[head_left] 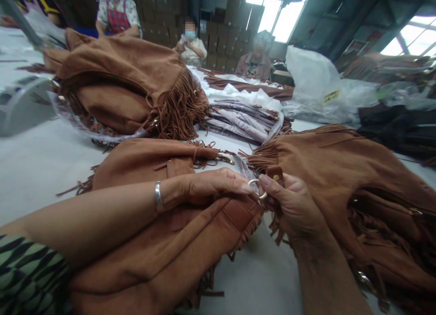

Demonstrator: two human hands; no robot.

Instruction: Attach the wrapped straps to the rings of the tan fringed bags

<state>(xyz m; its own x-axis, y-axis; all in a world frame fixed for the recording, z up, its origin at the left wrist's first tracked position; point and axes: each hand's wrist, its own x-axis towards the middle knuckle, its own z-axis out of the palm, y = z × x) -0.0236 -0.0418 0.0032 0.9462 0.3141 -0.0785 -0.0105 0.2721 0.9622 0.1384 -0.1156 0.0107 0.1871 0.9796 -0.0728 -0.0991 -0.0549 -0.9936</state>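
Note:
A brown suede-like fringed bag (190,251) lies in front of me, its panelled end raised toward my hands. At that end is a pale metal ring (263,195). My left hand (214,184), with a silver bracelet on the wrist, pinches the ring's left side beside the bag's edge. My right hand (289,197) is closed around a short brown strap (274,172) with a gold-coloured stud, its thumb against the ring's right side. Fingers cover part of the ring, so how strap and ring join is hidden. Another fringed bag (320,156) lies just right of my right hand.
Behind my hands, more brown bags (119,79) are heaped on the white table (30,160). Plastic-wrapped brown straps (241,120) lie in the middle, and clear plastic bags (313,79) stand at the back right. Several people sit across the table, before stacked cartons (221,42).

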